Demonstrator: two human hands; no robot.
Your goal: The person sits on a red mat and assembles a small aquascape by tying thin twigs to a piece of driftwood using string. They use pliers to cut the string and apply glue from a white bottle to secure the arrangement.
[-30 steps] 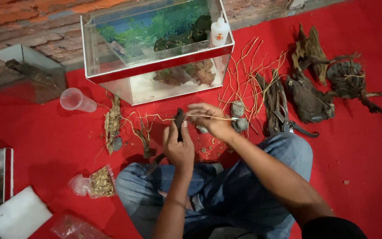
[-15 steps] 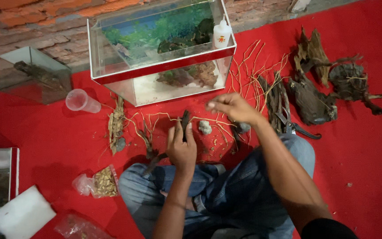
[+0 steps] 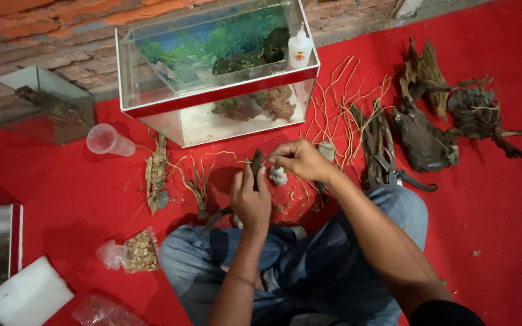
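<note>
- A dark piece of driftwood [image 3: 256,168], narrow and stick-like, stands nearly upright in the grip of the left hand [image 3: 251,202], its upper end poking out above the fingers. It sits just above the person's knees, over the red cloth [image 3: 61,199].
- A thin, pale yellowish root twig [image 3: 228,158] runs out from the wood toward 9 o'clock, slightly bent, its far end trailing over the cloth.
- The right hand [image 3: 300,160] comes in from 3 o'clock and pinches at the top of the wood, fingertips touching it.
- A small pale grey stone [image 3: 278,176] lies on the cloth just beside the wood at 4 o'clock, below the right hand.
</note>
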